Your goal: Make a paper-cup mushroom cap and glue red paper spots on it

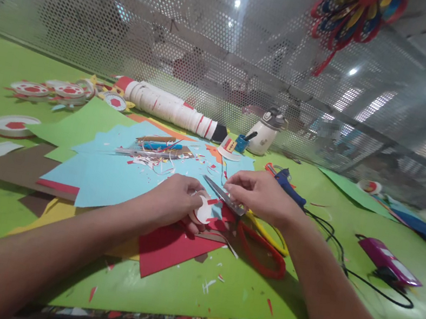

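Note:
My left hand [179, 200] is closed on a small white paper disc [204, 210] that has red bits at its edge. Close by on the right, my right hand [259, 192] has its thumb and fingers pinched together. Whatever sits in that pinch is too small to make out. Scissors [226, 197] with one red and one yellow handle loop lie right by these fingers, blades pointing away to the left. Red paper sheets [176, 252] lie beneath the disc, with thin strips of paper around it.
Light blue sheets [106, 179] carry a craft knife [152, 154] and paper scraps. Behind stand a long white roll [168, 107], a blue pot [241, 143] and a white bottle [263, 135]. At right lie a blue glue gun [290, 187] and a purple power strip [388, 261] with cable.

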The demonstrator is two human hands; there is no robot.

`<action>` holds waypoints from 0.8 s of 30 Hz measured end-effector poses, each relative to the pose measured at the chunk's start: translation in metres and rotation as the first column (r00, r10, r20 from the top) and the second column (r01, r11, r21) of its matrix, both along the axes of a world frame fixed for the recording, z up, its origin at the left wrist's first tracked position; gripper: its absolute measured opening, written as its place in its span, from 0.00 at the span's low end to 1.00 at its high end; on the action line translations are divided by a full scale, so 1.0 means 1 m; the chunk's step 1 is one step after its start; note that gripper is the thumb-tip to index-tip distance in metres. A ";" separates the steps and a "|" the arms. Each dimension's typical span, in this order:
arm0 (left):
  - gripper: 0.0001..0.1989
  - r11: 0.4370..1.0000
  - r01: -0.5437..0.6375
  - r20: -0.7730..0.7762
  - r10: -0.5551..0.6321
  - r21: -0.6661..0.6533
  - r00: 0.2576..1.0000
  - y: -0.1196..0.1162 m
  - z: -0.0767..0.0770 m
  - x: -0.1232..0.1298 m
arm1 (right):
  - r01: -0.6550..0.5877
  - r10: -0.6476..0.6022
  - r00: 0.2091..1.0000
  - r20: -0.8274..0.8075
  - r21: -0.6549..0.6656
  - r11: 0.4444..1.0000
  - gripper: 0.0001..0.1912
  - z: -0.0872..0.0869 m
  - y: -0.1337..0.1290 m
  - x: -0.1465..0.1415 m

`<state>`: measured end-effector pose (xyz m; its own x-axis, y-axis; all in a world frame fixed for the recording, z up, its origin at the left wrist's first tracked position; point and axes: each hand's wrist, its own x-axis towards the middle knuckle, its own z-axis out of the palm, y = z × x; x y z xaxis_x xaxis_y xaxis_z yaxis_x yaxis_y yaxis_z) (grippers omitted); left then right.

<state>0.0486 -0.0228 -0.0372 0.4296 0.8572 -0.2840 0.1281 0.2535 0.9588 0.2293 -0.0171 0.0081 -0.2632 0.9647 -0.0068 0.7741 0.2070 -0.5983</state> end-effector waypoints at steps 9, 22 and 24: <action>0.11 1.000 0.005 -0.010 -0.004 0.001 1.000 -0.002 0.002 0.000 | -0.039 0.039 0.996 0.078 -0.002 0.999 0.09 -0.001 -0.003 -0.003; 0.11 0.998 0.029 0.021 -0.031 0.059 0.999 -0.002 0.002 -0.001 | -0.084 0.086 0.988 0.128 -0.028 0.996 0.10 -0.003 -0.005 -0.007; 0.11 0.998 0.023 0.033 -0.025 0.063 0.999 -0.002 0.002 -0.001 | -0.086 0.089 0.987 0.131 -0.029 0.996 0.10 -0.004 -0.005 -0.008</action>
